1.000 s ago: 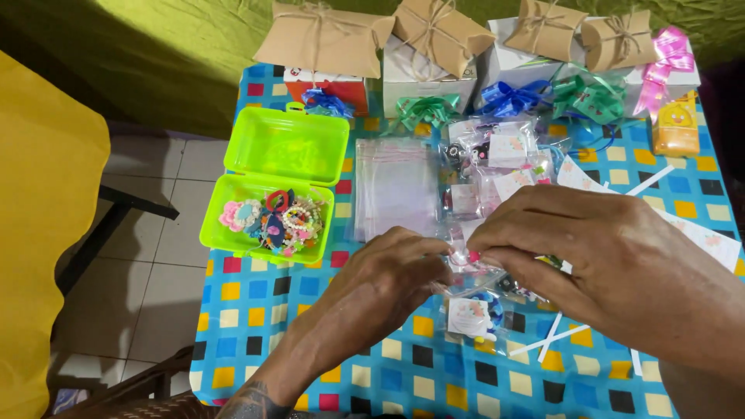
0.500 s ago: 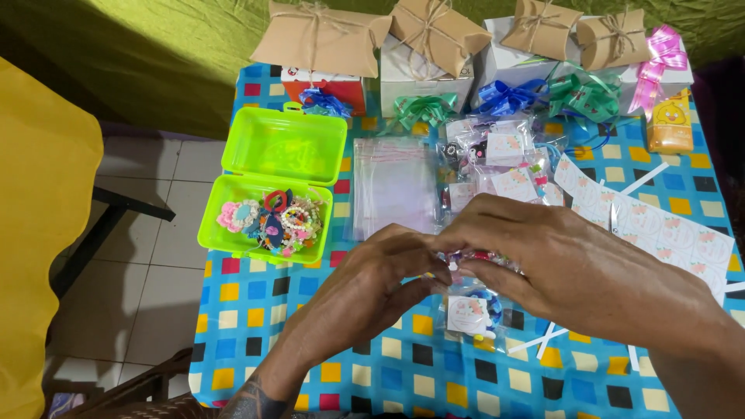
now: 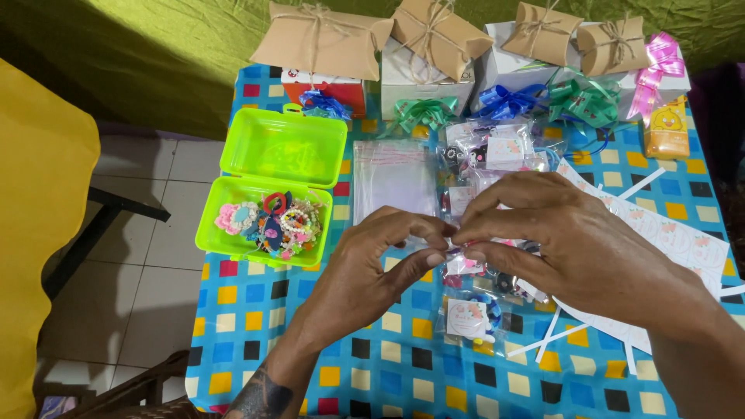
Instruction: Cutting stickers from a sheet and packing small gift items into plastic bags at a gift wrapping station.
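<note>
— Where's the little clear packet?

— Pinched between both hands, above the checked tablecloth. The left hand grips its left edge with thumb and fingertips; the right hand nips its right edge.

— What's nearby?

— More filled packets just below, and a green box of trinkets off to the left.

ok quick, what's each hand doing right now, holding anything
Left hand: fingers pinched shut on a small clear packet.
Right hand: pinched shut on the same small clear packet.
</note>
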